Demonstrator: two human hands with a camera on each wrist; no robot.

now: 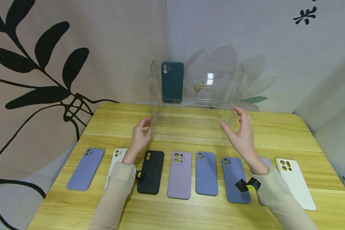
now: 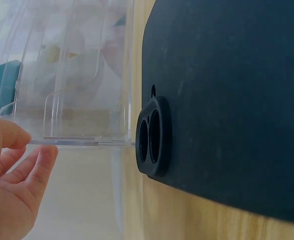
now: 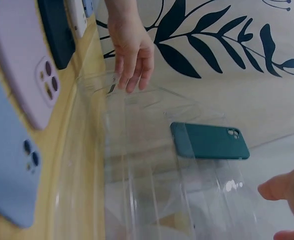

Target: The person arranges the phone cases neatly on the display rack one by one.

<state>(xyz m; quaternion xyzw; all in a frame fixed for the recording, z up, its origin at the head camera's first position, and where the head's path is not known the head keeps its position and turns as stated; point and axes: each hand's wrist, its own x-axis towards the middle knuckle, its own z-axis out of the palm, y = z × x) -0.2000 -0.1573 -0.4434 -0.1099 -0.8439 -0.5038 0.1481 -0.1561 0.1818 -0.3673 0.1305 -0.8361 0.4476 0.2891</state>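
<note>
A clear tiered display stand [image 1: 189,138] stands on the table, with a dark teal phone case [image 1: 172,83] upright in its upper tier at the left. My left hand [image 1: 141,134] pinches the stand's left side panel; the left wrist view shows thumb and fingers [image 2: 41,165] on either side of the panel's edge. At the right side panel, my right hand [image 1: 242,135] has its thumb and fingers spread apart; contact with the panel is unclear. Just in front of the left hand lies a black phone case [image 1: 150,172].
A row of cases lies along the table [image 1: 172,217]: a periwinkle case [image 1: 85,169], a lilac case [image 1: 179,179], blue cases [image 1: 206,174] and a white case [image 1: 297,185] among them. My sleeves partly cover some. A leaf-patterned curtain [image 1: 118,48] hangs behind.
</note>
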